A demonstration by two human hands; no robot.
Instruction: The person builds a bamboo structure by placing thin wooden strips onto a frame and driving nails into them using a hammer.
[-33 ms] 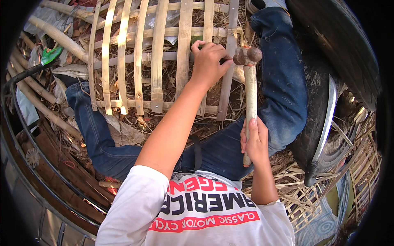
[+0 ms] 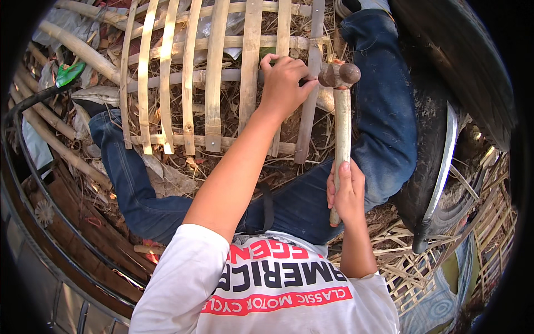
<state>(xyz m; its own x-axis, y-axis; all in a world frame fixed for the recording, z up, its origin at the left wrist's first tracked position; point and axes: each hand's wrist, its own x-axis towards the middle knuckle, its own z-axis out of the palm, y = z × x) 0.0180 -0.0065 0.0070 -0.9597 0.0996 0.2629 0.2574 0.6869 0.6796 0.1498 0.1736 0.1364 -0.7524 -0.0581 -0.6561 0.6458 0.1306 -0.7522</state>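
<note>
Two hands work a bamboo lattice panel (image 2: 211,83) lying across the person's jeans-clad legs (image 2: 384,111): the left hand (image 2: 283,83) pinches a spot on a far-right slat (image 2: 309,111), while the right hand (image 2: 346,192), nearer, is wrapped around a hammer's (image 2: 340,100) wooden handle.

Bright daylight, pretty hard sun from up top. The left forearm (image 2: 233,167) is lit warm, and there's deep shade under the bamboo panel (image 2: 217,83). A bit of glare comes off the metal rim (image 2: 442,167) on the right. Centre is sharp. Heavy fisheye: slats bow toward the rim, and the corners go fully black.
</note>
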